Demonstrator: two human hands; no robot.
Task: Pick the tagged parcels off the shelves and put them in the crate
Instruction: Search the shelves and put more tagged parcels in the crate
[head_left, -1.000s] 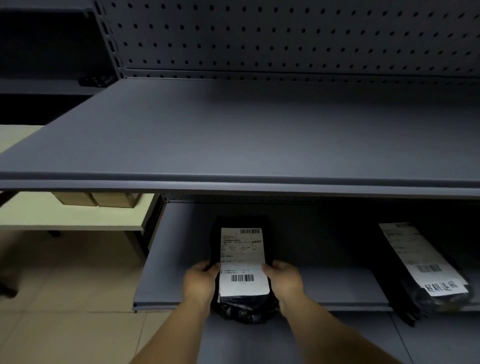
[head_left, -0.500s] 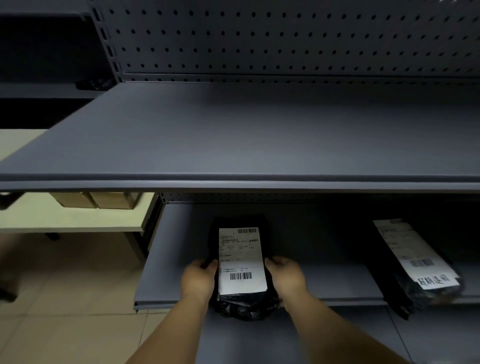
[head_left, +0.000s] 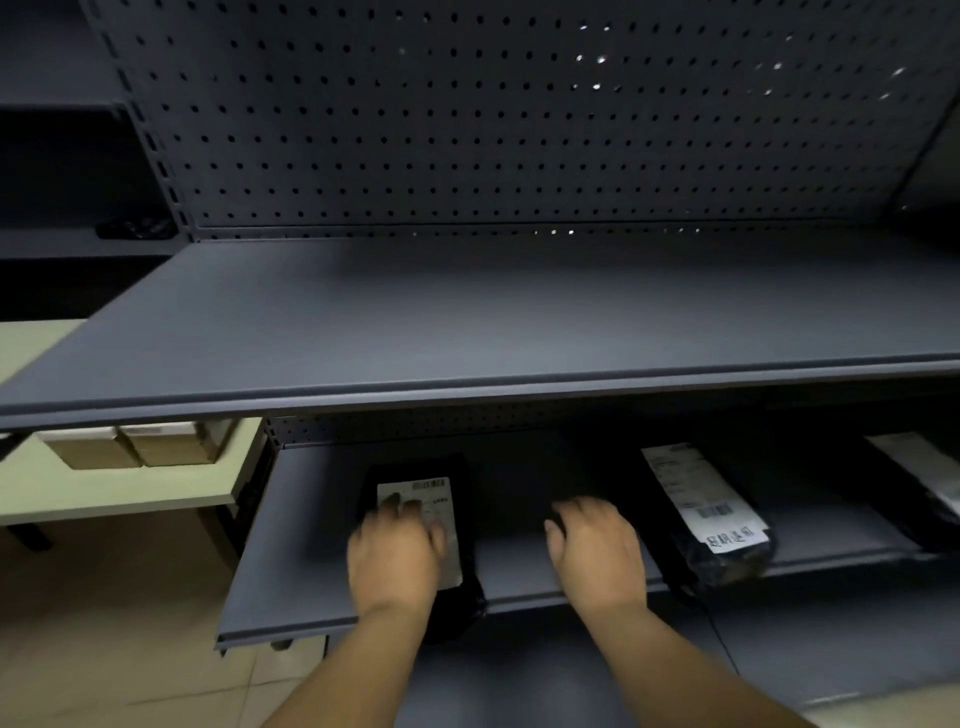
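Observation:
A black parcel (head_left: 453, 506) with a white barcode label lies on the lower shelf (head_left: 306, 566), its near end hanging over the front edge. My left hand (head_left: 395, 553) rests flat on top of it, fingers spread over the label. My right hand (head_left: 597, 548) is off the parcel, over bare shelf to its right, fingers loosely bent and holding nothing. A second black parcel (head_left: 698, 501) with a white label and handwriting lies just right of that hand. A third labelled parcel (head_left: 922, 470) shows at the right edge. No crate is in view.
A wide grey upper shelf (head_left: 467, 312) juts out above the lower one, backed by a perforated panel (head_left: 467, 130). To the left stands a pale table (head_left: 119, 493) with two cardboard boxes (head_left: 130, 444) on it. Tiled floor lies below.
Both hands gripped the left parcel's sides before. Now my right hand has let go and moved right, my left hand has shifted onto the parcel's top, and the view has panned right.

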